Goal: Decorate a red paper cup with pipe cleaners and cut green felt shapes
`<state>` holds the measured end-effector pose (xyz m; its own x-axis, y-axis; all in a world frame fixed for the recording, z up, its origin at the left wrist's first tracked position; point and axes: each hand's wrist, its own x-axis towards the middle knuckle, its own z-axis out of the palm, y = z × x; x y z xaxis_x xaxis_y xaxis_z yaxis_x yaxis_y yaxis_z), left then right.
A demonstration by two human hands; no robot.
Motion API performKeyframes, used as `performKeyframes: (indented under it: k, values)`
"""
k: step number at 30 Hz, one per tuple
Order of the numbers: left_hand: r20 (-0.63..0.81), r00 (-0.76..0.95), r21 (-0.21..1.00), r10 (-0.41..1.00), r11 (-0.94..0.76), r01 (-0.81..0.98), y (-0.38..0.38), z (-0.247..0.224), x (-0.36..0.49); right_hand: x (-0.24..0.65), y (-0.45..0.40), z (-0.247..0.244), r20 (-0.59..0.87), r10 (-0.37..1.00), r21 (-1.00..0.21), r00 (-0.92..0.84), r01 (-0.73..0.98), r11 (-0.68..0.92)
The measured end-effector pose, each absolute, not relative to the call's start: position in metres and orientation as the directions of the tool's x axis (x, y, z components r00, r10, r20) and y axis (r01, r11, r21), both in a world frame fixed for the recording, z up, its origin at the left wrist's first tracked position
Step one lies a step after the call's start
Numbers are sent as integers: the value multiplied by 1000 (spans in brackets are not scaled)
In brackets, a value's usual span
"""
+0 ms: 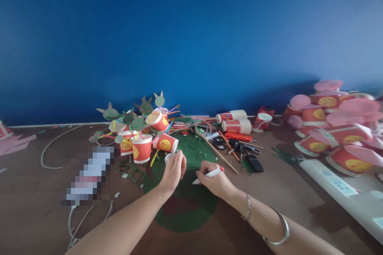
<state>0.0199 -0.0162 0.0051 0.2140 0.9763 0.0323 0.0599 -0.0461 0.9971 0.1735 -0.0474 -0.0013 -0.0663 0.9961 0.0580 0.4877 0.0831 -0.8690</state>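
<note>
My right hand [212,175] is curled around a white marker [214,172] with a red end; its other, pale end points left. My left hand [174,170] is closed in a pinch, and what it holds, if anything, does not show. Close behind its fingers lies a small whitish ring [169,157], partly covered by the hand. Both hands are over a large dark green sheet [182,219] with a rounded front edge. Behind my left hand a red paper cup [166,142] lies on its side beside an upright one [141,149] bearing a green animal-head cutout.
More cups with green cutouts stand at the back left, near a pixelated phone-like object [91,175] with a cable. Stacked cups [236,126], a wooden stick [220,152] and a black object [254,162] lie right of centre. A power strip [338,191] and pink-trimmed cups [353,143] are at right.
</note>
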Motion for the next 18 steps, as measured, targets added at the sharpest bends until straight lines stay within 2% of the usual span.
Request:
performKeyframes:
  k: [18]
  values:
    - [27, 224, 998, 974, -39, 47, -16, 3, 20, 174, -47, 0, 54, 995, -866, -83, 492, 88]
